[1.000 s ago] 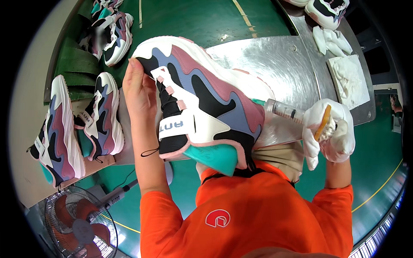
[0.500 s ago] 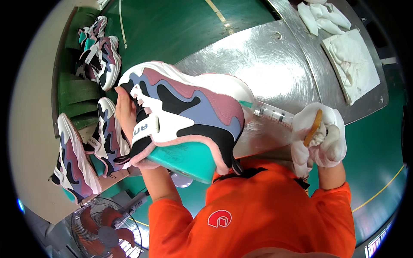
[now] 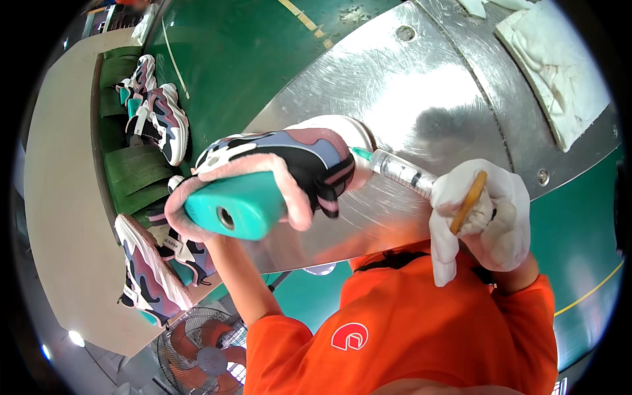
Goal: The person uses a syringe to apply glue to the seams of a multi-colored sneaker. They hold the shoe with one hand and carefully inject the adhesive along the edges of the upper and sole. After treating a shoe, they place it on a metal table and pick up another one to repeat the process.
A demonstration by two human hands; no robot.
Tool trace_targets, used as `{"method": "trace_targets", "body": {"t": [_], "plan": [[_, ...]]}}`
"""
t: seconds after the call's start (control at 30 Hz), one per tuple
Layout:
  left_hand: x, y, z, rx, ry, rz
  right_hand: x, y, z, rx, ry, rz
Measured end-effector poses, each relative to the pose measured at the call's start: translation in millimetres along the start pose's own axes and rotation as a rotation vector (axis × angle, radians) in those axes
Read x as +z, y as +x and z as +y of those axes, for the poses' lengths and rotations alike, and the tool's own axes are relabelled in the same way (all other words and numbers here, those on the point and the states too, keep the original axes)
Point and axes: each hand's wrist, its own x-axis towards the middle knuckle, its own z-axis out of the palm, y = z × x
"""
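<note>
A sneaker (image 3: 306, 148) in white, mauve, blue and black is held up over the metal table. Its pink-lined opening surrounds a turquoise shoe last (image 3: 247, 204) with a round hole. My left forearm (image 3: 240, 276) reaches up behind the shoe; the hand supports it from below, fingers hidden. My right hand (image 3: 490, 217), in a white glove, is closed around a clear syringe (image 3: 405, 172). The syringe's green tip meets the white sole edge near the heel. A flat tan strip (image 3: 469, 203) and a crumpled whitish wad (image 3: 478, 220) are also in that hand.
Several similar sneakers (image 3: 155, 276) stand at the left on a beige table (image 3: 66, 217) with green padded strips (image 3: 135, 174). The shiny metal table (image 3: 395, 79) carries a white cloth-covered pad (image 3: 553, 72) at far right. A fan (image 3: 210, 359) is at lower left.
The sneaker has tilted, its heel turning toward me so the last's hole shows. The syringe tip has moved slightly left along the sole edge. The whole view has shifted.
</note>
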Motion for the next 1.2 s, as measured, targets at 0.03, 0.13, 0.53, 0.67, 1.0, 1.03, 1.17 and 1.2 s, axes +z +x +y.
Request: {"method": "trace_targets", "body": {"t": [0.03, 0.13, 0.53, 0.67, 1.0, 1.03, 1.17, 1.2], "plan": [[4, 7, 16, -0.041, 0.129, -0.132, 1, 2, 2, -0.022, -0.001, -0.005], [28, 7, 34, -0.188, 0.203, -0.086, -1, 8, 9, -0.131, -0.037, -0.043], [-13, -120, 98, -0.860, -0.170, -0.038, 5, 5, 40, -0.273, -0.079, -0.038], [14, -137, 121, -0.942, -0.225, 0.011, -1, 2, 52, -0.343, -0.042, -0.121], [30, -141, 134, -0.952, -0.274, 0.023, 6, 0, 36, -0.178, -0.052, -0.062], [32, -140, 133, -0.945, -0.284, 0.011, 7, 0, 37, -0.181, -0.074, -0.054], [34, -142, 137, -0.959, -0.296, 0.003, 10, -4, 34, -0.140, -0.132, -0.026], [35, -142, 138, -0.963, -0.303, 0.006, 9, -4, 34, -0.149, -0.155, -0.043]]}}
